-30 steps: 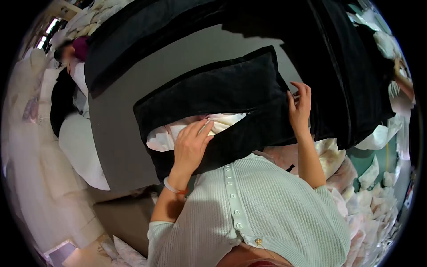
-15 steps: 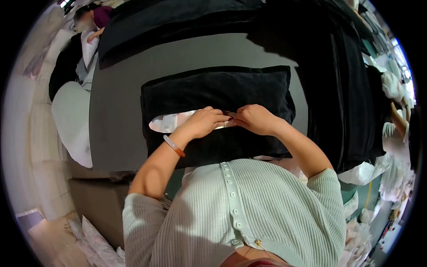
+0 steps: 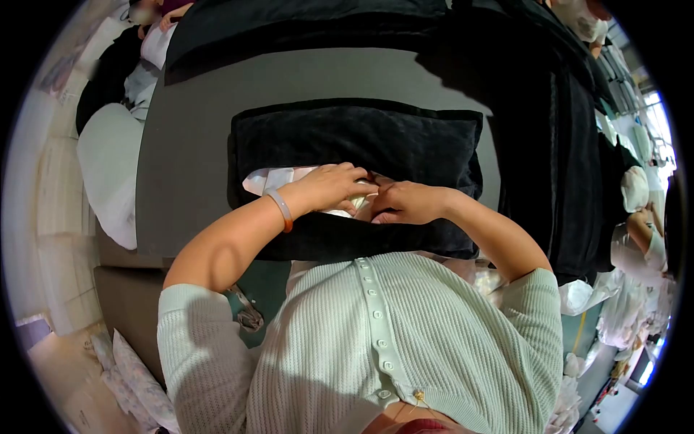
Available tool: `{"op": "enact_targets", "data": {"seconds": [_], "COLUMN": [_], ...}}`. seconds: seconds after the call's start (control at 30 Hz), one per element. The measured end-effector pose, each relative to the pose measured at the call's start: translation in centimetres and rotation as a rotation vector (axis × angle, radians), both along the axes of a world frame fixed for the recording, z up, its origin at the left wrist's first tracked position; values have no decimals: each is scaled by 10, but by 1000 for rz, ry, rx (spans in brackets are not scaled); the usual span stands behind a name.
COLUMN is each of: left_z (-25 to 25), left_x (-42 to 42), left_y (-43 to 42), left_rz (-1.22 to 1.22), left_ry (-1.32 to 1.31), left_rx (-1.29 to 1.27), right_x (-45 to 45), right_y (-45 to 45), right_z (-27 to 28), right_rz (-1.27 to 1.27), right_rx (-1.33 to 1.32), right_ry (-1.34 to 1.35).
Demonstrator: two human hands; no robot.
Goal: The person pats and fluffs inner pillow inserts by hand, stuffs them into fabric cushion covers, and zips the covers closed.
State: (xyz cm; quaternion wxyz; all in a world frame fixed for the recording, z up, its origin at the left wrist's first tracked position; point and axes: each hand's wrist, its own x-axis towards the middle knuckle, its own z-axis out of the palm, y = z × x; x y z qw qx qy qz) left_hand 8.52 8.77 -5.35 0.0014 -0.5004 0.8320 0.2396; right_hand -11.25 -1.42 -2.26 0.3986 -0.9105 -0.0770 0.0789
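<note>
A black, soft-looking cushion cover lies flat in front of me, with a long opening across its middle. Pale, shiny pinkish-white material shows inside that gap. My left hand bends over the opening, its fingers curled at the upper edge and its thumb lower down. Beside it, my right hand is closed at the right part of the opening, thumb towards the lower edge. The fingertips of both hands almost meet. What exactly they pinch is partly hidden.
The cover rests on a grey table. Folded black fabric lies along the far edge, and more black fabric is piled at the right. A white bundle stands at the left. Other people work at both upper sides.
My right hand has shifted down to the lower side of the opening, and the gap looks wider between the hands. My left elbow has swung outward. The view has shifted slightly.
</note>
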Motion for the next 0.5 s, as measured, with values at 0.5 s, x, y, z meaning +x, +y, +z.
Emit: {"op": "enact_targets", "data": {"seconds": [0.5], "left_z": [-17], "left_x": [16], "left_y": [-9], "left_rz": [-92], "left_ry": [52], "left_rx": [-78], "right_x": [7], "right_y": [4], "right_z": [13], "right_rz": [-36], "right_rx": [5], "right_ry": [155]}}
